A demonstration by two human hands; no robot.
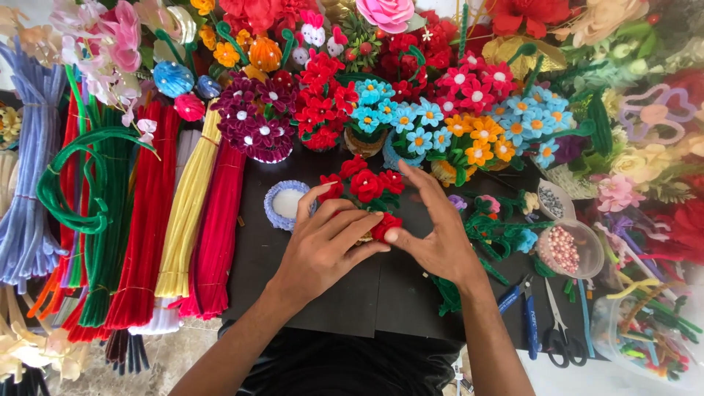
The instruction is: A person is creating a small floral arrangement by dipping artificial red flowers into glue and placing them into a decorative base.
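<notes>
Both my hands are on the red posy [364, 192], a small bunch of red pipe-cleaner flowers with green leaves, sitting mid-mat.

Left hand [323, 246] wraps the near-left side, fingers curled narrow round the base; looks like it's there to steady the bunch. I can't tell what the posy stands in, the fingers hide it.

Right hand [433, 235] comes in from the right, fingers spread wide over the top, thumb pressed to the lowest red bloom [384, 225]. Reads as pinching that bloom into place, not a closed hold. The two hands touch at that bloom.

Just left of the grip: a white cup [284, 204] with a lilac fuzzy rim, close to my left fingertips but apart.

Right of the grip: loose green stems [493, 231] with small pink and blue buds, near my right wrist. Further right, a clear tub of pink beads [566, 249], then blue pliers [522, 308] and scissors [559, 334] by the mat's near-right edge.

Beyond the grip: a row of finished bouquets [411, 121], red, blue, orange, purple, close behind the posy.

Far left: bundled pipe cleaners [150, 220] in red, yellow, green, lilac, overlapping the mat [257, 279] edge.

Open room: bare black mat between my forearms and to the near-left. Tight beyond and to the right.
</notes>
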